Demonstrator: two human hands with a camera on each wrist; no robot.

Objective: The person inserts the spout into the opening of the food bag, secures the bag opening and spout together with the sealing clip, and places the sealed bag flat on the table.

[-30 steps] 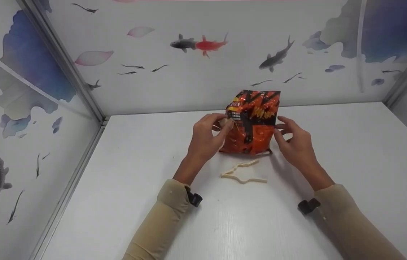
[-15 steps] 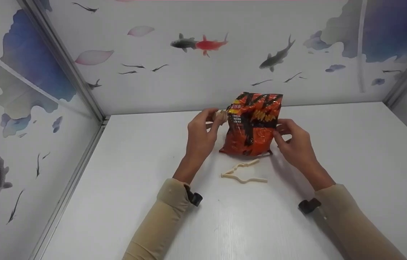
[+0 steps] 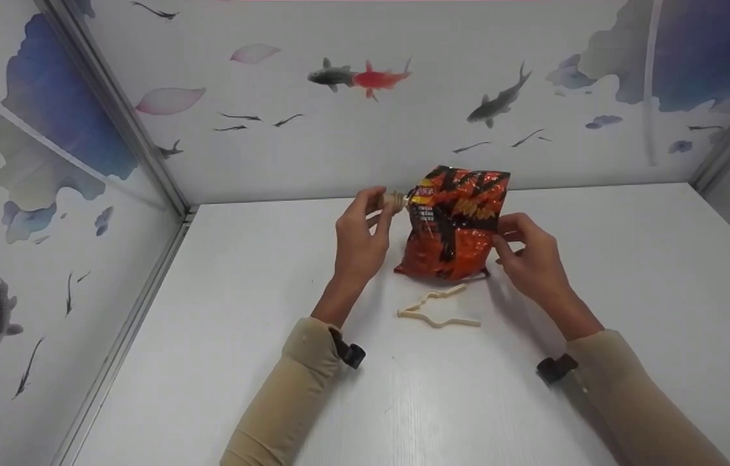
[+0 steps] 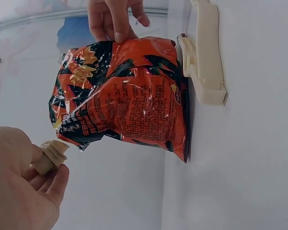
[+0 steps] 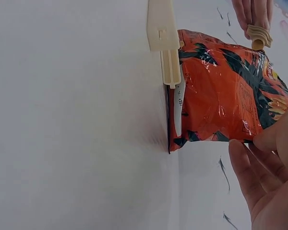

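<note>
An orange-and-black snack bag (image 3: 452, 226) stands on the white table, glossy and puffed. My right hand (image 3: 530, 252) pinches its right edge between thumb and fingers. Beside its upper left corner, my left hand (image 3: 362, 236) holds a small tan ridged piece (image 4: 53, 154) between thumb and fingers. That piece has stacked wavy ridges, and a round end (image 5: 258, 44) shows in the right wrist view; its exact kind is unclear. In front of the bag lies a cream plastic bag clip (image 3: 436, 320), its two arms spread apart.
White panels printed with fish and petals rise behind and at the left. A metal frame strip (image 3: 138, 278) runs along the table's (image 3: 242, 388) left edge. Each wrist carries a small black camera (image 3: 556, 369).
My left hand has moved left and slightly up, off the front of the bag, with the tan piece. The bag's top has dipped slightly. The right hand stays nearly still, and the clip has not moved.
</note>
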